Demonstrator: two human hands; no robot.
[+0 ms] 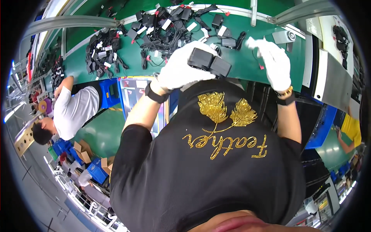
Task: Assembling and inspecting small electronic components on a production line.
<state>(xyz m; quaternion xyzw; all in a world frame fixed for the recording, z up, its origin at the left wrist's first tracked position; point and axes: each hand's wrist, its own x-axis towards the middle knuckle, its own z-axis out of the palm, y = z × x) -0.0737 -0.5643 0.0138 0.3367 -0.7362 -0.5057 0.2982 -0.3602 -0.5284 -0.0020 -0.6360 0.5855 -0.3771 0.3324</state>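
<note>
My left hand (181, 69), in a white glove, is closed around two black power adapters (210, 62) held side by side in front of my chest. To the right, my gloved right hand (273, 63) is raised over the green bench, its fingertips drawn together. A thin dark line runs down from near those fingertips to a small red piece (261, 67); what the fingers grip is too small to make out. Beyond both hands lies a big heap of black adapters with coiled cables (170, 33), many with white labels and red tips.
Another pile of adapters (102, 52) lies left on the green bench (131, 71). A white device with a round front (285, 36) stands at the right. Metal frame bars (73, 23) cross above. A person in a white shirt (75, 110) sits at the left, near a blue crate (110, 92).
</note>
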